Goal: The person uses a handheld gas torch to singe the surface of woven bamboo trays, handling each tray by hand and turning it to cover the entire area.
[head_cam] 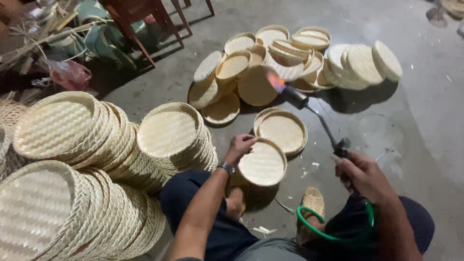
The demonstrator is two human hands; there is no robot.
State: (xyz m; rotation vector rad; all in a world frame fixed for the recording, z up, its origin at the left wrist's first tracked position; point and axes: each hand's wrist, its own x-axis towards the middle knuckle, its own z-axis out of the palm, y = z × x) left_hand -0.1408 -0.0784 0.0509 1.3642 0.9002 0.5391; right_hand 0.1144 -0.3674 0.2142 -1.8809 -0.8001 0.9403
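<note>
Pointing up and to the left across the floor, your gas torch (316, 118) is running its long axis from your right hand (362, 176) toward the scattered baskets (290, 55), its flame (275, 81) burning at the far tip. You are wrapping that hand's fingers tight around the handle, wrist low over your knee. Your left hand (239, 147) is pinching the rim of a round woven tray (262, 164), tilting it just above your foot, forearm stretching forward.

- Round woven bamboo tray (263, 163): pale, shallow-rimmed, tilted on edge at lower centre of the frame.
- Gas torch (309, 108): dark slanted wand, right of centre, flame burning at its upper-left tip.
</note>
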